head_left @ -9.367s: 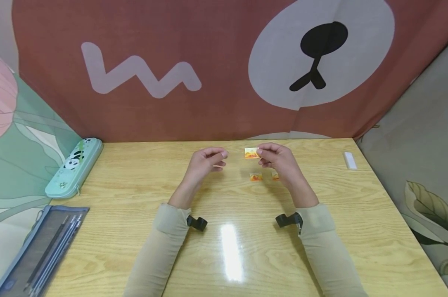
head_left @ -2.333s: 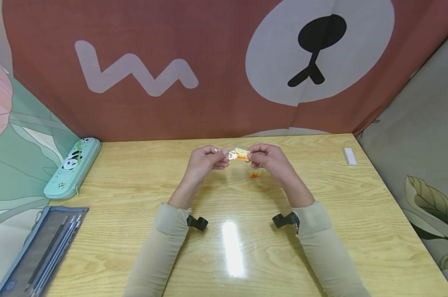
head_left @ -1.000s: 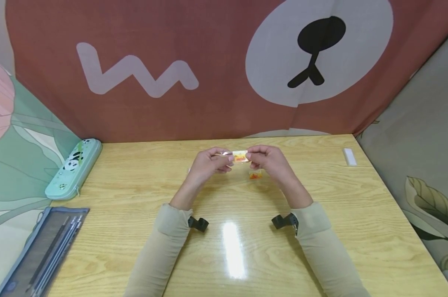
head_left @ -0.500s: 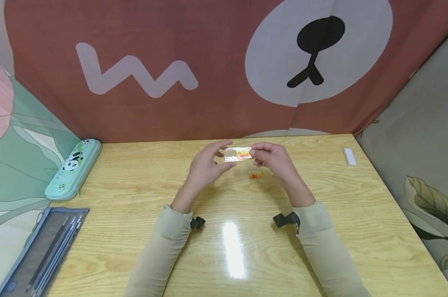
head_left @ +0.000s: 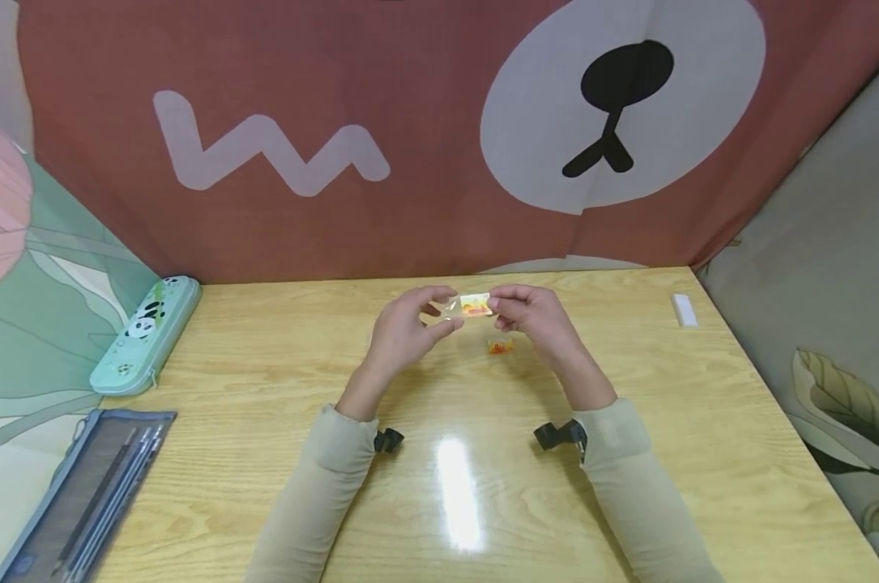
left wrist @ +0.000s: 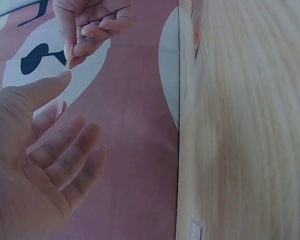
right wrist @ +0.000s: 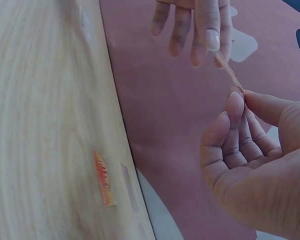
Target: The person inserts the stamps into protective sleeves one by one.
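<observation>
The right hand [head_left: 539, 317] pinches a yellow-orange packet [head_left: 475, 305]; the left hand [head_left: 403, 325], fingers spread, is at its clear end. Another packet [head_left: 501, 346] lies nearby, the panda pencil case [head_left: 146, 336] well apart.

Printed panel [head_left: 475, 304]: small, thin, flat, rectangular; pale along the top, yellow-orange below. Pinched at one end by the right hand [head_left: 539, 320], raised, printed face visible. Clear film [head_left: 450, 308]: shiny, transparent, extending from the panel's opposite end, away from the right hand. Whether panel and film are joined cannot be determined.
</observation>
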### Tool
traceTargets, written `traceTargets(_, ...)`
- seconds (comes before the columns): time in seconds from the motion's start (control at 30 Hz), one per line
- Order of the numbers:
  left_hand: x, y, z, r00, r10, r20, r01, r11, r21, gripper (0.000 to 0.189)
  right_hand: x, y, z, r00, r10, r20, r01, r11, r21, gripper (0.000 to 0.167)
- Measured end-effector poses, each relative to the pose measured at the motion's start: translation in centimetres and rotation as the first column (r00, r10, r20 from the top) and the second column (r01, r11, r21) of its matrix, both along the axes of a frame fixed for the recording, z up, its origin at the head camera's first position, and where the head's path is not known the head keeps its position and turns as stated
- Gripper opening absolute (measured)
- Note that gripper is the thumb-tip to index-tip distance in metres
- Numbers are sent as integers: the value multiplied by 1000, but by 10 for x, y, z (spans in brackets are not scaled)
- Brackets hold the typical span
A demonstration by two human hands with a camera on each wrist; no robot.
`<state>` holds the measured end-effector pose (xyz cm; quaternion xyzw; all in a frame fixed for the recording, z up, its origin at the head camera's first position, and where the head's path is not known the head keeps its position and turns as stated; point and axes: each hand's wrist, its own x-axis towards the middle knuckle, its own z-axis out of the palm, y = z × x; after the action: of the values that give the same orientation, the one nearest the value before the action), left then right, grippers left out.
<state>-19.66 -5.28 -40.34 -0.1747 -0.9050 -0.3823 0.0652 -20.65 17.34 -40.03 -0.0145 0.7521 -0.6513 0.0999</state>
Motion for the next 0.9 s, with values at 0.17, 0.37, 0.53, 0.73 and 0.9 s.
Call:
traceTargets(0.17,1,-1,-2,1000,3,-6,-3,1000,-5,44,0,0,-3,1000,5,-2,-5,1000,-3,34)
traceTargets(0.37,0,-2,-4,1000,11,-21,-11,1000,-4,43,-3,-3,-4,999,36,11,-36,999,-2,33)
traceTargets(0.53,0,-3,-6,999,13,-31,-13,1000,16,43,-4,-7,-3,998,56,12,-56,998,-11,30)
traceTargets(0.73,0,-4,-5,999,11,-48,-10,1000,20,41,-4,-10,0,997,72,12,-72,997,-3,30)
traceTargets(0.9,0,-4,-3,998,-4,-65,4,1000,1,41,-4,-11,0,997,77,26,-77,997,-9,29)
